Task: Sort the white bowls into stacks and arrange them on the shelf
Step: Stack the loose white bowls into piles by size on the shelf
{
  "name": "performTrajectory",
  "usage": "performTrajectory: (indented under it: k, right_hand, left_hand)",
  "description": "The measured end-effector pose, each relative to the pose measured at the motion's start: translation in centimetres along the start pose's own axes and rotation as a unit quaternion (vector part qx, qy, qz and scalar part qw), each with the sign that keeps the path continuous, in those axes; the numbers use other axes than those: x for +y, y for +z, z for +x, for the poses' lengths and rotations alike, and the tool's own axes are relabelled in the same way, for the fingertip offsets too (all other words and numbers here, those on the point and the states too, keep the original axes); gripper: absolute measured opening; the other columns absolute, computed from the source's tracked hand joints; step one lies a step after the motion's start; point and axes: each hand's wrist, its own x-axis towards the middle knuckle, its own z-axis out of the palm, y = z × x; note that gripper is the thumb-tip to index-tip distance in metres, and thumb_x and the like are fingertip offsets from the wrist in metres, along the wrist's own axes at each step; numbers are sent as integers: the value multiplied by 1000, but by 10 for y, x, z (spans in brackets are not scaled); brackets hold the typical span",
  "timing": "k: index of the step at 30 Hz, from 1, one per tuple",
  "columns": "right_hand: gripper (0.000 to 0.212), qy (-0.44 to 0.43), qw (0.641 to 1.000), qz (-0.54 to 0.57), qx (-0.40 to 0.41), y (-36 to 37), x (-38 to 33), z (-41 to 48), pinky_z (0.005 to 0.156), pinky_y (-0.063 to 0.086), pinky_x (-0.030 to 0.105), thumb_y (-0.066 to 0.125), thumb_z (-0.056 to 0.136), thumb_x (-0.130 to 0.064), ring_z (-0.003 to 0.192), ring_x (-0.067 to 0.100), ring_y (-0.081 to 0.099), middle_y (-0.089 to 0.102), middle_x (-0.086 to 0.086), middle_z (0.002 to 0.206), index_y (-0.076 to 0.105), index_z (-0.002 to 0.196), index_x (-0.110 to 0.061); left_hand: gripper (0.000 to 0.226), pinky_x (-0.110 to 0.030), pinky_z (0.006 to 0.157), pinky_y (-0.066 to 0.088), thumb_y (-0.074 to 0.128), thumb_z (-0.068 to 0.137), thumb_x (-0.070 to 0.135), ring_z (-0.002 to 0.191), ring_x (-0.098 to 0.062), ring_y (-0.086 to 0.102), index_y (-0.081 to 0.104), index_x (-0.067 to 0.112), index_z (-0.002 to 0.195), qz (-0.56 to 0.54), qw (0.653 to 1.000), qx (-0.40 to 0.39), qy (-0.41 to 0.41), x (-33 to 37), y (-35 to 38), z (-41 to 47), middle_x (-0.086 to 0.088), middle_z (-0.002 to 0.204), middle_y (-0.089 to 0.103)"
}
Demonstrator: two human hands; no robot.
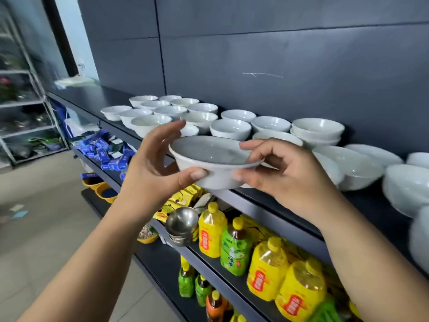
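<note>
Partly hidden behind both hands (155, 168) (285, 173), white bowl (216, 163), rightmost bowls (415, 189) blurred

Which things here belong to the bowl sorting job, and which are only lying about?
Part of the job:
- held white bowl, gripped by left hand and right hand
- white bowls on the shelf
- two-bowl stack
- top shelf

Just lying about:
- yellow bottles
- green bottle
- metal bowls
- blue packets

Bowls (229, 129) on top shelf (97, 98), bottles (212, 231) on shelf below, bowl stack (316, 132) at right.
</note>
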Motion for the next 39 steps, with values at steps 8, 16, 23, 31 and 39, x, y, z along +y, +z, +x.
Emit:
performTrajectory:
  k: [8, 16, 23, 31, 39]
  right_hand:
    - [12, 34, 966, -244, -84, 34, 2, 81, 55, 31, 10, 70, 76, -27, 57, -3, 43, 54, -15, 52, 67, 65, -30]
    - [33, 64, 934, -351, 19, 43, 39, 114, 51, 25, 17, 72, 76, -27, 54, 3, 30, 51, 22, 64, 70, 84, 4]
    - [41, 84, 906, -414, 32, 57, 65, 123, 63, 29, 24, 68, 79, -34, 65, 22, 46, 58, 25, 71, 67, 87, 6]
    - [35, 133, 837, -530, 27, 72, 79, 132, 112, -8, 46, 57, 83, -48, 92, 20, 52, 58, 6, 68, 69, 77, -16]
    - [44, 175, 810, -560, 7, 69, 84, 132, 112, 4, 53, 55, 81, -56, 84, 18, 51, 64, 6, 77, 70, 82, -15]
  left_hand:
    - [84, -24, 83, 50, 82, 46, 31, 87, -5, 61, 42, 31, 119, 2, 998, -21, -60, -50, -53, 68, 3, 116, 55]
    - [60, -29, 98, 46, 70, 78, 13, 113, -17, 55, 44, 7, 131, 34, 987, 35, -156, -117, -48, 65, -4, 118, 58]
    - [50, -8, 73, 30, 71, 79, 28, 100, -3, 48, 55, 12, 123, 194, 972, 0, -133, -148, -40, 64, 8, 110, 58]
    - [73, -37, 94, 45, 71, 64, 53, 113, -19, 55, 54, 16, 123, 235, 965, -36, -113, -158, -41, 68, 0, 117, 64]
    - [54, -39, 91, 46, 73, 72, 40, 108, -20, 57, 57, 17, 118, 256, 958, -11, -129, -166, -37, 71, -2, 110, 67]
